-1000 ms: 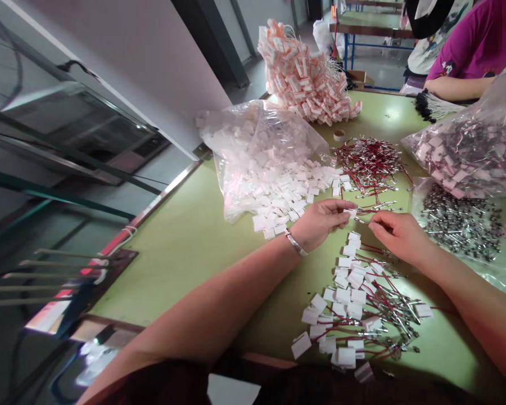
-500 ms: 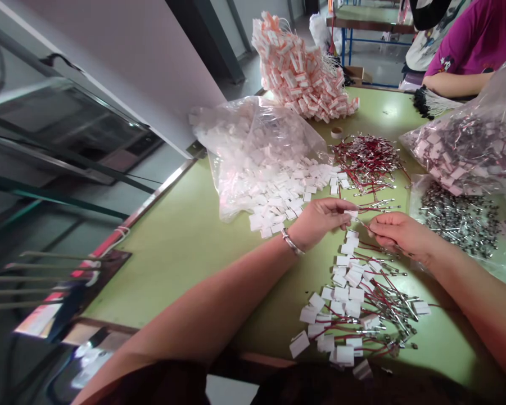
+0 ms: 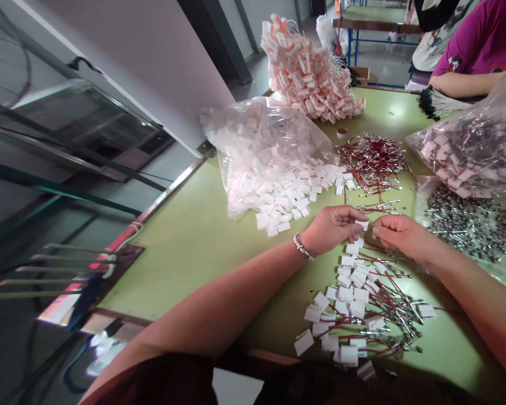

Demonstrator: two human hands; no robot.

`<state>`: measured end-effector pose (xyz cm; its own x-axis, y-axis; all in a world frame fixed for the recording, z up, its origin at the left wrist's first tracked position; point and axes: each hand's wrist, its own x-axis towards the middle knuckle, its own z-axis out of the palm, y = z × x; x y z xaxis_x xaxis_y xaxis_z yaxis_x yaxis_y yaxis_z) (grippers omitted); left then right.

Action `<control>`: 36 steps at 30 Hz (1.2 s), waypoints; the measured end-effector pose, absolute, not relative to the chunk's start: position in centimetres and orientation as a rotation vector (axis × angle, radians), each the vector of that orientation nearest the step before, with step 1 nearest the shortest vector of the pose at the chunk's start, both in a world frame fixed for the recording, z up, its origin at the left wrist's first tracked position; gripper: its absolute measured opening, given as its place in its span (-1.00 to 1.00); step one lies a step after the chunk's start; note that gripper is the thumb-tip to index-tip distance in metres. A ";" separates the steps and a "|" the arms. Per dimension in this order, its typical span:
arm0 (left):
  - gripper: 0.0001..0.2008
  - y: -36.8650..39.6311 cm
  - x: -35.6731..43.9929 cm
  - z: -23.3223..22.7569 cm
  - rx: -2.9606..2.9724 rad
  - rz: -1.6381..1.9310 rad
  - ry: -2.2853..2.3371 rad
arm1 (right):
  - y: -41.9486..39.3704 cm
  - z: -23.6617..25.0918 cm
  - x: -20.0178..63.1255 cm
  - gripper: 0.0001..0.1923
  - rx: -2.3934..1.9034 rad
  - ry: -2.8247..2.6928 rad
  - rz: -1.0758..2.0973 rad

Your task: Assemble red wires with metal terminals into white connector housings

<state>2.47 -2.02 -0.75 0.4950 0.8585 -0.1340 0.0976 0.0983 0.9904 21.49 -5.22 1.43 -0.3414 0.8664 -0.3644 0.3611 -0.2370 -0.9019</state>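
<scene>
My left hand [image 3: 331, 228] pinches a small white tag [image 3: 363, 224] at its fingertips. My right hand [image 3: 398, 235] is closed beside it, its fingertips meeting the tag and gripping what looks like a thin red wire piece, mostly hidden by the fingers. Both hands hover over the green table [image 3: 194, 242]. Below them lies a spread of white tags joined to red wires with metal ends [image 3: 358, 304]. Loose white tags [image 3: 295, 194] spill from a clear bag [image 3: 261, 143] to the left. A pile of red wires [image 3: 373, 163] lies just beyond the hands.
A heap of pink and white tags [image 3: 310, 76] stands at the back. Clear bags of finished pieces [image 3: 472, 152] and metal parts [image 3: 464, 222] lie on the right. A tape roll [image 3: 342, 133] sits near the wires. Another person in a purple shirt [image 3: 476, 48] sits at the far right.
My hands have closed the small gap between them and dropped slightly toward the assembled pile. The camera has shifted a little.
</scene>
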 end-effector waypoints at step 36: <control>-0.92 -2.0 2.3 -0.2 1.335 0.626 0.849 | -5.8 1.2 21.0 -0.74 -1.483 -2.021 1.086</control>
<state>2.31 -2.03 -0.16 0.5655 0.8073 -0.1689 0.0783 0.1514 0.9854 21.00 -5.85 1.24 -0.3523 0.9283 -0.1191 0.6117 0.1321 -0.7800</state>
